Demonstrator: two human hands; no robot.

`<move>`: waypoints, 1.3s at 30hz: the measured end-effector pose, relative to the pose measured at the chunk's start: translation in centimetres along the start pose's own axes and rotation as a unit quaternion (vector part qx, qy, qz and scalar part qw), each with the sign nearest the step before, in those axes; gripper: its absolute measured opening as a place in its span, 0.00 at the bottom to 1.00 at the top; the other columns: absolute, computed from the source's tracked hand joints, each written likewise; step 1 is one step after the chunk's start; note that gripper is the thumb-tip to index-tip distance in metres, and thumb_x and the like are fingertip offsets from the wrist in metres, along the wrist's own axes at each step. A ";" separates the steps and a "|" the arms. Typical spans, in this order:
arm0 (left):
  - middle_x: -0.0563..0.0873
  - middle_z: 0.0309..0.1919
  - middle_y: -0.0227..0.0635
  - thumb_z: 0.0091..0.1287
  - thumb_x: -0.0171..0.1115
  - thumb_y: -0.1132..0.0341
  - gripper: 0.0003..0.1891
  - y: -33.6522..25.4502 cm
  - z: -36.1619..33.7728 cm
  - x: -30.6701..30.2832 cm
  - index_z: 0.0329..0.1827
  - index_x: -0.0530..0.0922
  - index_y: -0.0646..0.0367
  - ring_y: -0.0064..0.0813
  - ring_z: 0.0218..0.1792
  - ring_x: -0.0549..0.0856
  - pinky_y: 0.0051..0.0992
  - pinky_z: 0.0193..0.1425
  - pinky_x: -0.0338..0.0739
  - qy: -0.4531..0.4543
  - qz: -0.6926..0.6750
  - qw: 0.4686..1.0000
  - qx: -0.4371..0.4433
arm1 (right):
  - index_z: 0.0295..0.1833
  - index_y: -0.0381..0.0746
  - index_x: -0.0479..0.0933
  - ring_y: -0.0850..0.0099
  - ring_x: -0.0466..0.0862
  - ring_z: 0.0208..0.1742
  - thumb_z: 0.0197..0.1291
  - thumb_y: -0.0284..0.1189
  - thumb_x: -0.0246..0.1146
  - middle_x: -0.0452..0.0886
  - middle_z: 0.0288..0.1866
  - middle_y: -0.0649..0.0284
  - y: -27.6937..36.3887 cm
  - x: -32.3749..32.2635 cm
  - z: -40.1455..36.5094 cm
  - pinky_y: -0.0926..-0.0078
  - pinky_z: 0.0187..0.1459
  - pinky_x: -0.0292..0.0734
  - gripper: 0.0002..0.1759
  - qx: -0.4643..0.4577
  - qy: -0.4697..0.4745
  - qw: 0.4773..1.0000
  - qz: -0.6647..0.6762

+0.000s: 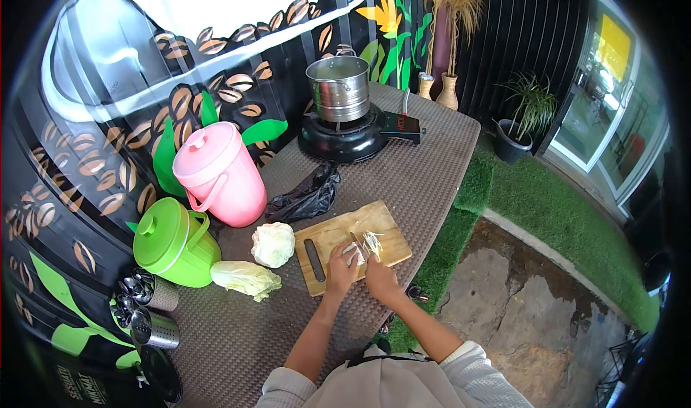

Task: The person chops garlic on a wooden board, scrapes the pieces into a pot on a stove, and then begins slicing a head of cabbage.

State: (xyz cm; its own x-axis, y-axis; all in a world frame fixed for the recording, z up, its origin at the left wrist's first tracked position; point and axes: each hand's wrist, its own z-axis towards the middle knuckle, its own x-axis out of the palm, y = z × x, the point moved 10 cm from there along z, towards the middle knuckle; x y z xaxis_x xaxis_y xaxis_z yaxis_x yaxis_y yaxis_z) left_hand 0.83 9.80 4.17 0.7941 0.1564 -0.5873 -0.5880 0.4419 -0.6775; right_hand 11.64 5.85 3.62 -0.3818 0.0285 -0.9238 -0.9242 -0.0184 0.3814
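Left of our tan chopping board (389, 223), we see a pink jug (229, 181) and a lime-green jug (168, 248); beneath it, a brown, woven-patterned table (234, 343).

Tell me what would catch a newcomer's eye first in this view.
The bright pink lidded jug and the green one beside it stand out first, at the table's left against a dark wall painted with coffee beans. Next comes the shiny steel pot on the black stove at the far end, then pale shreds on the wooden board.
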 end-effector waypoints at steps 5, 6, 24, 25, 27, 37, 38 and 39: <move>0.82 0.53 0.47 0.62 0.63 0.71 0.13 0.4 0.1 0.3 0.48 0.83 0.66 0.46 0.59 0.77 0.37 0.64 0.70 0.003 -0.006 1.000 0.014 | 0.47 0.34 0.63 0.56 0.87 0.30 0.60 0.27 0.57 0.83 0.28 0.51 -0.6 3.3 -0.3 0.64 0.27 0.83 0.14 0.034 -0.025 0.998 -0.040; 0.82 0.53 0.47 0.62 0.63 0.71 0.13 0.4 0.0 0.3 0.48 0.83 0.66 0.46 0.59 0.77 0.37 0.64 0.70 0.004 -0.006 1.000 0.013 | 0.48 0.34 0.64 0.55 0.87 0.30 0.62 0.27 0.56 0.84 0.30 0.50 -0.3 3.3 0.4 0.63 0.28 0.83 0.13 0.028 -0.022 0.999 -0.018; 0.84 0.51 0.47 0.61 0.64 0.71 0.14 0.3 0.2 0.1 0.48 0.83 0.67 0.43 0.59 0.78 0.36 0.64 0.71 0.003 -0.024 1.000 0.006 | 0.49 0.32 0.64 0.50 0.86 0.31 0.61 0.23 0.52 0.82 0.28 0.46 -0.2 1.1 1.5 0.54 0.32 0.83 0.12 0.023 -0.023 0.999 0.044; 0.84 0.51 0.47 0.61 0.64 0.71 0.13 0.3 0.2 0.1 0.48 0.83 0.67 0.43 0.59 0.78 0.35 0.64 0.71 0.000 -0.019 1.000 0.008 | 0.49 0.32 0.64 0.50 0.86 0.31 0.61 0.23 0.52 0.82 0.28 0.47 0.0 1.0 1.6 0.55 0.32 0.83 0.11 0.005 -0.017 0.999 0.032; 0.84 0.51 0.47 0.61 0.64 0.72 0.13 0.4 0.0 0.1 0.48 0.83 0.67 0.43 0.59 0.78 0.35 0.64 0.71 -0.005 -0.013 1.000 0.006 | 0.49 0.32 0.64 0.50 0.86 0.31 0.61 0.23 0.52 0.83 0.28 0.47 -0.1 0.3 0.6 0.55 0.31 0.83 0.12 0.000 -0.004 1.000 0.016; 0.84 0.50 0.47 0.60 0.64 0.73 0.13 0.6 -0.1 0.2 0.47 0.83 0.68 0.44 0.58 0.79 0.36 0.63 0.72 -0.007 -0.023 1.000 0.016 | 0.54 0.30 0.62 0.56 0.87 0.34 0.62 0.27 0.55 0.83 0.29 0.50 -0.1 2.5 0.7 0.62 0.33 0.84 0.18 0.048 0.015 0.999 0.014; 0.84 0.50 0.47 0.60 0.64 0.73 0.13 0.4 0.0 0.0 0.47 0.83 0.68 0.44 0.58 0.79 0.36 0.63 0.72 -0.013 -0.021 0.999 0.020 | 0.54 0.30 0.62 0.56 0.87 0.34 0.62 0.27 0.55 0.83 0.29 0.50 -0.2 1.9 1.0 0.62 0.33 0.84 0.18 0.048 0.012 0.999 0.014; 0.84 0.50 0.47 0.60 0.64 0.73 0.13 0.3 0.1 0.0 0.47 0.83 0.68 0.44 0.58 0.79 0.36 0.63 0.72 -0.014 -0.021 0.999 0.022 | 0.54 0.30 0.62 0.54 0.87 0.33 0.61 0.26 0.55 0.83 0.29 0.49 -0.1 1.5 1.3 0.61 0.32 0.84 0.18 0.032 0.016 0.999 0.013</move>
State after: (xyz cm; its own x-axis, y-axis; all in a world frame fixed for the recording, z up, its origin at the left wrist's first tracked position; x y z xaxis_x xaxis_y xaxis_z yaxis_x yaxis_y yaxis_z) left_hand 0.73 10.03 4.03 0.8225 0.1603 -0.5458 -0.5468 0.4870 -0.6810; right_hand 11.19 7.16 2.28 -0.4062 -0.0031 -0.9138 -0.9129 0.0455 0.4057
